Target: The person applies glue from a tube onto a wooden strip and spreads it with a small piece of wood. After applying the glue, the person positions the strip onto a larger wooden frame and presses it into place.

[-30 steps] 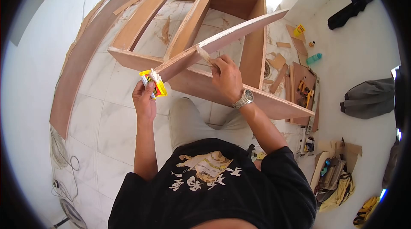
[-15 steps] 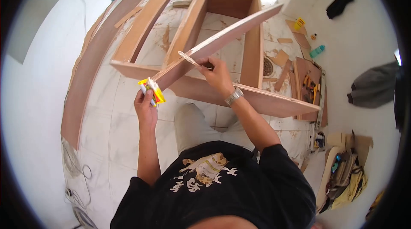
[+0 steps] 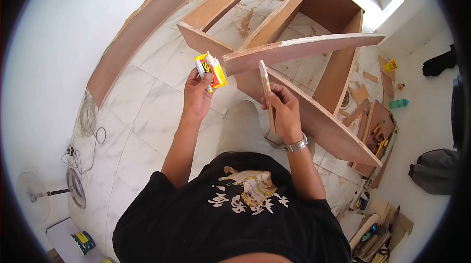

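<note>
My left hand (image 3: 197,91) is closed around a small yellow and red packet (image 3: 214,72) with white paste at its torn top. In my right hand (image 3: 283,110) is a thin wooden stick (image 3: 268,97), held nearly upright, its tip coated with whitish paste. Just beyond both hands a wooden board (image 3: 304,52) lies across a wooden frame (image 3: 319,120). White paste covers part of the board's upper edge, mostly its right stretch; the left end looks bare. Stick and packet are apart from the board.
A long plank (image 3: 142,52) lies on the tiled floor at left, near cables (image 3: 88,120) and a fan (image 3: 73,188). At right are pliers (image 3: 378,133), a teal bottle (image 3: 399,103), a yellow container (image 3: 390,65) and wood scraps. A paint can (image 3: 83,242) stands lower left.
My right hand has drawn the stick away from the board's edge and turned it upright. The camera view has swung left, so the frame and board appear further right.
</note>
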A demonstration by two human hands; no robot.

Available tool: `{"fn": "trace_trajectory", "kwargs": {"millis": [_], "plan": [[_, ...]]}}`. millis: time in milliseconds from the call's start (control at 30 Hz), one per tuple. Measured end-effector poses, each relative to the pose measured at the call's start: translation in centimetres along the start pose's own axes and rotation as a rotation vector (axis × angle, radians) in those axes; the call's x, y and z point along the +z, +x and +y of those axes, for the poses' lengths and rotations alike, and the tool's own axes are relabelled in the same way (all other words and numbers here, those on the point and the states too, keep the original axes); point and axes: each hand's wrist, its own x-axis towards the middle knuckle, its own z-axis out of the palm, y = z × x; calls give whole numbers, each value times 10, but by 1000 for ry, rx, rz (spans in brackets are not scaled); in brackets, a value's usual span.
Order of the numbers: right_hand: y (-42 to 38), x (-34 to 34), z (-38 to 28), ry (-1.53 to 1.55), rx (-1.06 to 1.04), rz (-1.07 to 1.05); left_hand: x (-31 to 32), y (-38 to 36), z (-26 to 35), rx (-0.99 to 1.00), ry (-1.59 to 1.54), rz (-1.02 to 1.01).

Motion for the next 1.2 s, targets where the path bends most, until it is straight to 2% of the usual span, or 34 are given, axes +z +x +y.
{"fn": "trace_trajectory", "kwargs": {"millis": [100,167,267,467,567,667,767,867,1067,1200], "plan": [[-22,30,5,22,71,-85,-11,-13,2,66,225,3],[-31,45,9,102,122,-129,0,-25,9,151,430,35],[-41,56,10,192,195,-197,18,-37,14,301,555,34],[-48,69,4,405,288,-192,32,-46,5,542,752,13],[-51,66,-1,470,289,-174,31,-51,6,581,958,-34],[-54,61,-9,437,296,-170,39,-52,9,720,1045,-95],[-54,54,-12,463,282,-190,38,-49,13,722,1050,-156],[-55,55,-20,386,257,-162,33,-49,13,624,1032,-198],[-52,52,-19,289,184,-128,52,-47,7,457,620,-148],[-53,49,-19,253,169,-111,50,-47,11,365,626,-164]]}}
